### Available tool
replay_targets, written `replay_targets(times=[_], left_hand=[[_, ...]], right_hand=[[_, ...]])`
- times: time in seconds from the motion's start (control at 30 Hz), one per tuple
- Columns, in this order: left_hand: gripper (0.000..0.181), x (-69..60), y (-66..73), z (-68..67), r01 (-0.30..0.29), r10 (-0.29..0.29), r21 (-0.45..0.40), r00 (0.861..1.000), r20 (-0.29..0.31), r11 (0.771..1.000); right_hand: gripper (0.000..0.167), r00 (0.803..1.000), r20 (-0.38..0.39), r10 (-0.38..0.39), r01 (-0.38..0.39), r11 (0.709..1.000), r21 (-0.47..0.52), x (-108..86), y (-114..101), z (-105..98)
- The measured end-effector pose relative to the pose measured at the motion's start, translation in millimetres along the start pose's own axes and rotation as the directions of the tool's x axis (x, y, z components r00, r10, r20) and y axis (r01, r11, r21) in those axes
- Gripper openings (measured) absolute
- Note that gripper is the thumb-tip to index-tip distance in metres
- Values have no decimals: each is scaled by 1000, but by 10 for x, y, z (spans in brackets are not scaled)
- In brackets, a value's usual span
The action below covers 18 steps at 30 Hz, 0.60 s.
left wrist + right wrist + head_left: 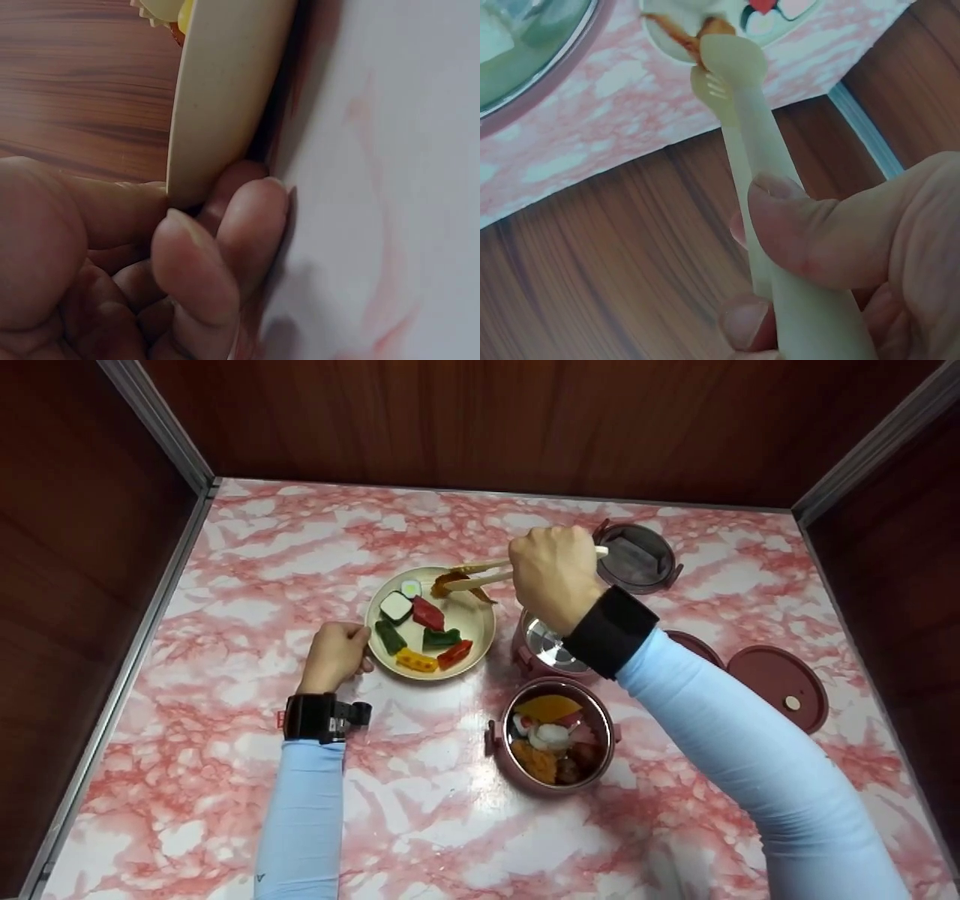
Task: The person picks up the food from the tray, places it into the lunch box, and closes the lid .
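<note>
Upper centre, the right hand (553, 574) grips cream tongs (761, 135) touching an orange-brown food piece (442, 584) at the plate (469, 622); centre left, the left hand (334, 656) pinches the plate's rim.

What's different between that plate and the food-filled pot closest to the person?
The plate is cream-colored, while the pot is dull red with a shiny metal inside. The plate is shallow; the pot is deep. The left hand pinches the plate's edge, but no hand touches the pot. Both are round and hold several food-like pieces.
</note>
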<state>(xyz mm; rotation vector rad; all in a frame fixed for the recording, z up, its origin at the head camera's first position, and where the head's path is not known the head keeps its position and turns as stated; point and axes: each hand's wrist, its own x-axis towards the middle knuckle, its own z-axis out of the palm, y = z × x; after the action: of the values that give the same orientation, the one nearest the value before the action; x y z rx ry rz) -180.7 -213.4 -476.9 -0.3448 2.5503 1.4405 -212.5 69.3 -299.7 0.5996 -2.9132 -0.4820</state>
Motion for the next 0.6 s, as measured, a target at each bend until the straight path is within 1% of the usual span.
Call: replay_targets(times=[0.13, 0.2, 0.27, 0.37, 0.47, 0.53, 0.6], left_hand=[[33, 2, -4, -5, 5, -5, 3, 1000, -1, 1000], [33, 1, -9, -8, 8, -8, 1, 1000, -1, 1000], [33, 0, -16, -10, 11, -11, -2, 1000, 0, 1000], [33, -2, -25, -9, 15, -15, -6, 1000, -3, 1000], [33, -1, -24, -6, 9, -9, -5, 1000, -6, 1000], [33, -2, -18, -2, 0, 0, -8, 1000, -5, 1000], [33, -1, -12, -3, -11, 11, -4, 1000, -3, 1000]], right_hand=[[12, 1000, -8, -20, 20, 998, 55, -15, 68, -4], [8, 1000, 4, -31, 30, 997, 77, -9, 102, 10], [9, 999, 26, -44, 41, 995, 90, 1, 125, 31], [13, 995, 78, -67, 60, 995, 86, 13, 128, 75], [12, 989, 110, -95, 86, 993, 83, 16, 114, 131], [9, 989, 112, -101, 92, 992, 84, 13, 118, 151], [7, 991, 98, -96, 87, 992, 89, 10, 142, 152]])
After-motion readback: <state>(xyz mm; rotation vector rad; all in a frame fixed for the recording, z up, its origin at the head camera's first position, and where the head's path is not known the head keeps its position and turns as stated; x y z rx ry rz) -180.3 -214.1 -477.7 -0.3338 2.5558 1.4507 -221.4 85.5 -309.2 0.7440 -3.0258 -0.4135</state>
